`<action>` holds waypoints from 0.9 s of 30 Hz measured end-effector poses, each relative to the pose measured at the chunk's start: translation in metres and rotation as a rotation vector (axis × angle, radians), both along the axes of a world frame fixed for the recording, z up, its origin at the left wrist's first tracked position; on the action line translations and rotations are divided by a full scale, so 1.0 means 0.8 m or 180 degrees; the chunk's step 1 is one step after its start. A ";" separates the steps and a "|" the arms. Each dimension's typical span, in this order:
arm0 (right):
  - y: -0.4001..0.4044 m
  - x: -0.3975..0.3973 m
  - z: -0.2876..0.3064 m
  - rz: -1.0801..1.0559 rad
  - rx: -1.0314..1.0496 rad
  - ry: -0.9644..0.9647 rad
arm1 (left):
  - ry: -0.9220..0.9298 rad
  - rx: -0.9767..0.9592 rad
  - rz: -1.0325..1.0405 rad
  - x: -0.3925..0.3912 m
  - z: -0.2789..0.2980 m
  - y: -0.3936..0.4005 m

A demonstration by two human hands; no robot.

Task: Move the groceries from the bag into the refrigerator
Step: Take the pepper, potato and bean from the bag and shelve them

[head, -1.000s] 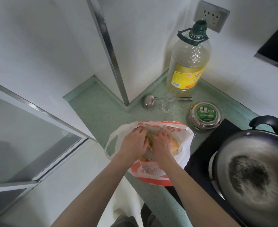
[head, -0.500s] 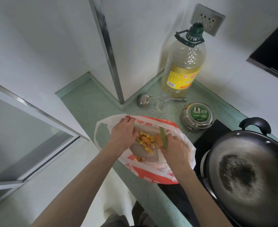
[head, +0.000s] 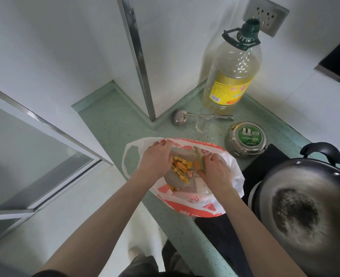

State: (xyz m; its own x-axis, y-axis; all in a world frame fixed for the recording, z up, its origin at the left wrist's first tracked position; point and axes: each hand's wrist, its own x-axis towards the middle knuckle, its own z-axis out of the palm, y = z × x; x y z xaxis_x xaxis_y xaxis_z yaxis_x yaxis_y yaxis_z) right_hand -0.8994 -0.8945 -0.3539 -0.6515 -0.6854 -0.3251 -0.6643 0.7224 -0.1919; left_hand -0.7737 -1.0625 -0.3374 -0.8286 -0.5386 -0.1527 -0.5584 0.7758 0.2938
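Wider now, 2 hands part 1 bag holding several sweets.

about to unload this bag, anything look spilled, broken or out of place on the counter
Nothing looks spilled or broken. The plastic bag lies open on the green counter, both hands holding its mouth apart over wrapped candies. One oddity: a ladle lies directly on the counter behind a small empty glass.
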 end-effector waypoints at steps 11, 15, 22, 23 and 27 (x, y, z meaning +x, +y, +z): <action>-0.009 -0.007 -0.009 -0.0532 0.0263 -0.0231 | -0.1017 -0.0742 0.0009 -0.010 -0.037 -0.003; -0.007 -0.013 -0.005 -0.0552 0.0475 -0.0374 | -0.0979 -0.0178 0.0415 -0.015 -0.041 0.002; -0.004 -0.003 -0.001 0.0087 0.0511 -0.0273 | -0.0228 0.0133 0.1073 -0.021 -0.047 0.000; -0.004 0.000 0.000 0.0247 0.0572 -0.0243 | -0.0272 0.0160 0.1087 -0.020 -0.051 0.000; -0.016 0.016 0.012 0.0734 0.0477 -0.1037 | 0.0321 0.0851 0.1786 -0.012 -0.053 0.007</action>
